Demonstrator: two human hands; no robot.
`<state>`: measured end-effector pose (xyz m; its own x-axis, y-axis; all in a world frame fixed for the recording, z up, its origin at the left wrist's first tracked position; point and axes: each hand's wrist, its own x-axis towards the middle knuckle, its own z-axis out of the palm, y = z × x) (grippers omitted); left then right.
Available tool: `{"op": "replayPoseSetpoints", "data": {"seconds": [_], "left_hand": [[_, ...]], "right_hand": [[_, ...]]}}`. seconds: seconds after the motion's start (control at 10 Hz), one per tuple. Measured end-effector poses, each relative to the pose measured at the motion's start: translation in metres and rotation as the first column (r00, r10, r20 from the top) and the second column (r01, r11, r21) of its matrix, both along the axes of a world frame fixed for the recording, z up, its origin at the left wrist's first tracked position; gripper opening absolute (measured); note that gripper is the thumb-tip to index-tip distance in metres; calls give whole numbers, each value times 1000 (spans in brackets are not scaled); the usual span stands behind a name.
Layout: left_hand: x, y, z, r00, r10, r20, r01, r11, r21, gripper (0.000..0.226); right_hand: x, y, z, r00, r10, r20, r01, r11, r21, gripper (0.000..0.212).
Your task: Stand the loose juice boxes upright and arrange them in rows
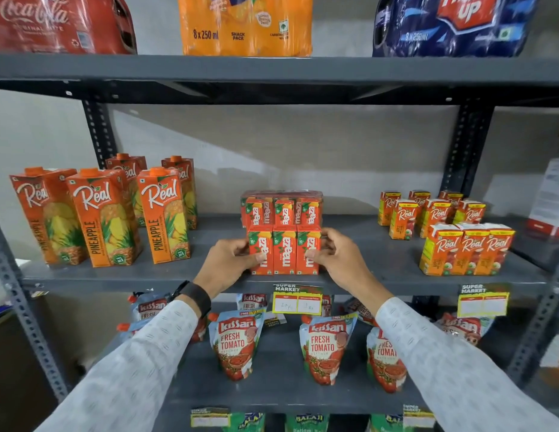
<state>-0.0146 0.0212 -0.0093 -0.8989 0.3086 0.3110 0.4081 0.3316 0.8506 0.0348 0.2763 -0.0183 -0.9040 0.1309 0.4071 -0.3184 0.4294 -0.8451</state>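
Three small orange Maaza juice boxes stand upright side by side near the front edge of the grey middle shelf. My left hand presses the left end of this row and my right hand presses the right end, thumbs on the box fronts. Right behind them stands a shrink-wrapped pack of Maaza boxes, also upright.
Tall Real pineapple cartons stand at the shelf's left. Small Real juice boxes stand in rows at the right. Ketchup pouches fill the shelf below; soft-drink packs sit on the shelf above. Price tags hang on the shelf edge.
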Motion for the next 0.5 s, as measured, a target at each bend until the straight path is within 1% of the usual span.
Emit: {"op": "replayPoseSetpoints", "data": {"seconds": [0.1,0.2,0.3,0.4,0.5], "left_hand": [[5,1,1,1000,16,12,-16,1000,-11,33],[9,2,-3,1000,25,9,-25,1000,10,33],[14,3,-6,999,29,13,-30,999,28,37],[23,1,-8,999,-23,37,20,997,71,49],[32,-6,-8,997,76,3,-76,992,101,77]], "right_hand": [[3,-2,0,1000,-18,5,18,1000,15,34],[5,-6,-3,999,-41,-7,41,999,11,35],[6,-8,-8,998,-59,15,58,998,29,38],[16,-10,-11,998,-59,34,59,998,20,54],[29,-4,-9,981,-195,8,194,977,88,83]]}}
